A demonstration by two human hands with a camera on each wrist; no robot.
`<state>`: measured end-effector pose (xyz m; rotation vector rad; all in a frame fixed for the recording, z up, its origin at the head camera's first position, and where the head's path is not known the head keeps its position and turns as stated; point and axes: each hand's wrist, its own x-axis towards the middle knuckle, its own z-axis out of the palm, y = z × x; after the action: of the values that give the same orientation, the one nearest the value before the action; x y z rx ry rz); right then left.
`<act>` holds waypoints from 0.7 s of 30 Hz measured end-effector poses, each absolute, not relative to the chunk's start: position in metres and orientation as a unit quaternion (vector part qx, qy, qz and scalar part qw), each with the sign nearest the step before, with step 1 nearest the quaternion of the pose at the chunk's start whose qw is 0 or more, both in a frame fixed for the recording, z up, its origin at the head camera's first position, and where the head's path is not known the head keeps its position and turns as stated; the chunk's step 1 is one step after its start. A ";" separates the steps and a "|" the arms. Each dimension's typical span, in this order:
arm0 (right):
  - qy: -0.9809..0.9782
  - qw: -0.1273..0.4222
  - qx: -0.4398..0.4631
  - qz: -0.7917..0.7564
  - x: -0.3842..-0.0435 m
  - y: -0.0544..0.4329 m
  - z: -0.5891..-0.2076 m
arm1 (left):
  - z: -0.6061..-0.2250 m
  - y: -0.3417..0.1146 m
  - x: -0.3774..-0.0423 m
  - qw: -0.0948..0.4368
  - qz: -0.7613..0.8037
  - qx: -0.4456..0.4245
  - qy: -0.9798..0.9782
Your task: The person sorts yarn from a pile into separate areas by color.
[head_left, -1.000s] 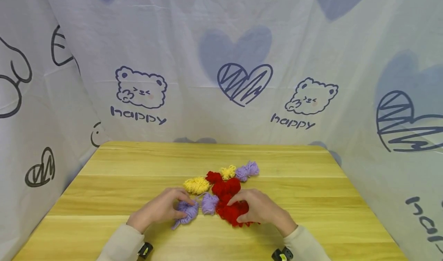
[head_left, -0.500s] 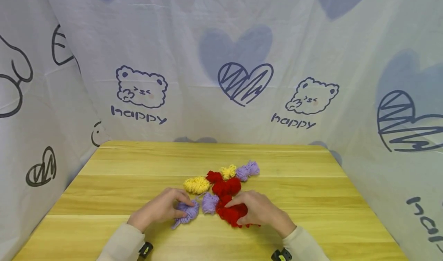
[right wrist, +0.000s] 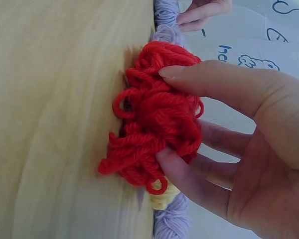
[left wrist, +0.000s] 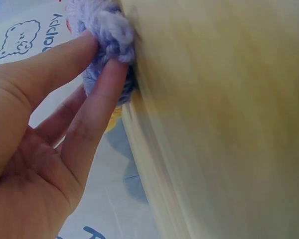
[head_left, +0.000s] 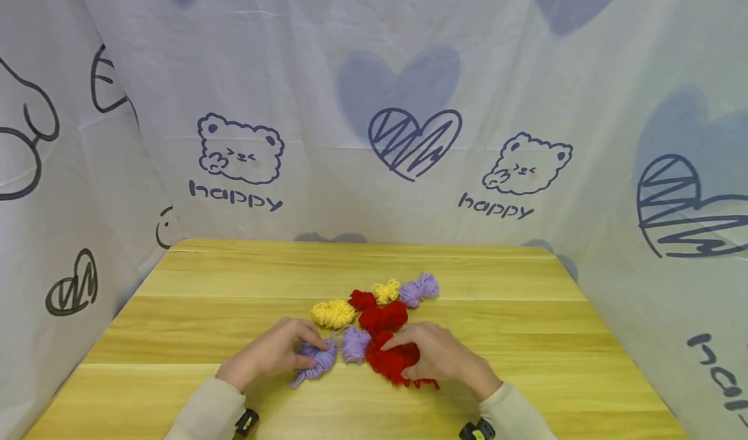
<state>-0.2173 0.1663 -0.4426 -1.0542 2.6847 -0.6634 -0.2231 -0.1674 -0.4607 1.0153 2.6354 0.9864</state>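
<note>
Pinching purple yarn (head_left: pixel 322 360) in our left hand (head_left: pixel 277 348), red yarn (head_left: pixel 388 362) in our right hand (head_left: pixel 439 355), we seem midway, yellow yarn (head_left: pixel 332 314) untouched.

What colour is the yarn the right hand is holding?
It's red yarn, seen best in the right wrist view.

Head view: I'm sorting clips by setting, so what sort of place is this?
Probably a curtained-off craft corner: white heart-printed fabric drapes line three sides of a yellow wood-grain table, which holds bundles of red, yellow and lilac yarn.
</note>
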 end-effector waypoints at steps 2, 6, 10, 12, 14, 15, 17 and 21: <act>0.903 0.091 -0.356 -0.223 -0.217 0.167 -0.442 | -0.461 -0.167 -0.223 0.076 0.329 0.339 0.878; 0.902 0.094 -0.356 -0.224 -0.216 0.170 -0.438 | -0.462 -0.167 -0.224 0.079 0.330 0.338 0.878; 0.901 0.100 -0.351 -0.236 -0.215 0.172 -0.433 | -0.462 -0.168 -0.224 0.081 0.332 0.337 0.877; 0.901 0.102 -0.347 -0.240 -0.215 0.173 -0.431 | -0.462 -0.168 -0.224 0.082 0.332 0.336 0.878; 0.902 0.101 -0.343 -0.244 -0.216 0.174 -0.429 | -0.462 -0.167 -0.224 0.081 0.331 0.335 0.878; 0.902 0.100 -0.341 -0.245 -0.216 0.175 -0.428 | -0.462 -0.167 -0.224 0.081 0.330 0.335 0.879; 0.901 0.096 -0.343 -0.249 -0.217 0.176 -0.426 | -0.462 -0.167 -0.223 0.081 0.329 0.334 0.879; 0.898 0.088 -0.347 -0.257 -0.218 0.179 -0.423 | -0.460 -0.167 -0.223 0.081 0.329 0.333 0.880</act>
<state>-0.2185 0.1794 -0.4229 -1.0315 2.6727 -0.7639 -0.2230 -0.1668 -0.4604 0.9965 2.6300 0.9827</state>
